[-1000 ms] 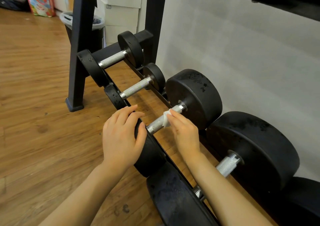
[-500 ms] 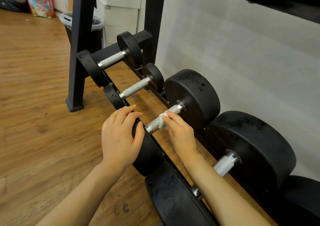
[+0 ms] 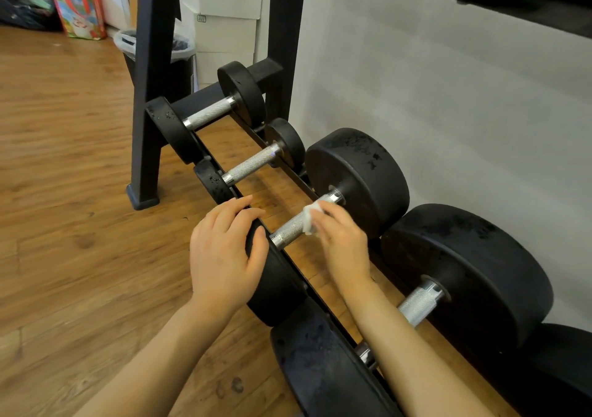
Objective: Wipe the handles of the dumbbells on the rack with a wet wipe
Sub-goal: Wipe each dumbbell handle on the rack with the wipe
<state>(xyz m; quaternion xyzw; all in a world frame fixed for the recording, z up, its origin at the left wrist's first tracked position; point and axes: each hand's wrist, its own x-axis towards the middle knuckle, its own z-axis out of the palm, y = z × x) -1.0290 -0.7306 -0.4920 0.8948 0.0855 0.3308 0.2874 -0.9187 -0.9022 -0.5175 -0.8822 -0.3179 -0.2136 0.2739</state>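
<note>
A black dumbbell rack [image 3: 153, 102] stands on a wooden floor [image 3: 64, 192] against a pale wall [image 3: 448, 112], its lowest tier running from about 11 o'clock far away to 5 o'clock close by. Four dumbbells lie across it with knurled steel handles. The third dumbbell [image 3: 358, 176], counting from the far end, sits at the middle of the view. The right hand [image 3: 344, 240] lies over its handle [image 3: 291, 229], fingers curled down around a white wet wipe [image 3: 309, 216] pressed onto the bar near the far head; the wipe pokes out at 11 o'clock from the fingertips. How far the fingers wrap under the bar cannot be told. The left hand [image 3: 224, 253] lies flat on the rim of that dumbbell's near head [image 3: 278, 282], fingers fairly straight and spread, thumb along the edge, gripping nothing.

At 11 o'clock from the hands lie a small dumbbell [image 3: 253, 163] and beyond it a medium dumbbell [image 3: 208, 112], both handles bare. At 4 o'clock the largest dumbbell [image 3: 464, 272] lies with the right forearm crossing over its handle. Behind the rack's uprights at 12 o'clock stand stacked white boxes [image 3: 227, 16] and a bin with a liner [image 3: 179, 48]; a colourful bag [image 3: 80, 13] stands at 10 o'clock
</note>
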